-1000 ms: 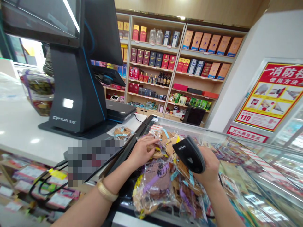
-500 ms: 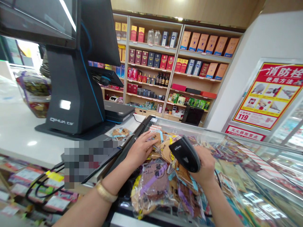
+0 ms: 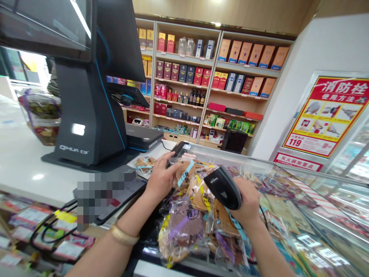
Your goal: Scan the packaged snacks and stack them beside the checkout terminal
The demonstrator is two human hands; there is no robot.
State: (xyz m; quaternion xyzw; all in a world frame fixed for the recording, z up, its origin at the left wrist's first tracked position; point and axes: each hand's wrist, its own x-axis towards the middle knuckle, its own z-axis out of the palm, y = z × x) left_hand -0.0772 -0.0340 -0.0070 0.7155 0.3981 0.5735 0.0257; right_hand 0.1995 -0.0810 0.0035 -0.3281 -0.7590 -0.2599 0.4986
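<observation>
A heap of clear-wrapped round crackers [image 3: 198,192] with yellow, blue and purple strips lies on the glass counter. My left hand [image 3: 161,175], with a gold bracelet on its wrist, is at the heap's upper left edge. Its fingers are apart, and one fingertip is beside a wrapped cracker with a blue strip [image 3: 184,175]. In my right hand [image 3: 249,200] is a black handheld scanner [image 3: 223,188], its head over the right part of the heap. Another wrapped cracker pack [image 3: 145,164] lies on the white counter, left of my left hand.
A large black register stand [image 3: 83,115] with screens is at the left. A phone [image 3: 121,196], partly pixelated, and black cables [image 3: 43,238] are near my left forearm. Shelves of boxes [image 3: 184,73] stand behind. Goods lie under the glass case [image 3: 288,207] at the right.
My left hand has moved left off the upper crackers, and the cracker with the blue strip now shows more fully. My right hand and the scanner have shifted very slightly.
</observation>
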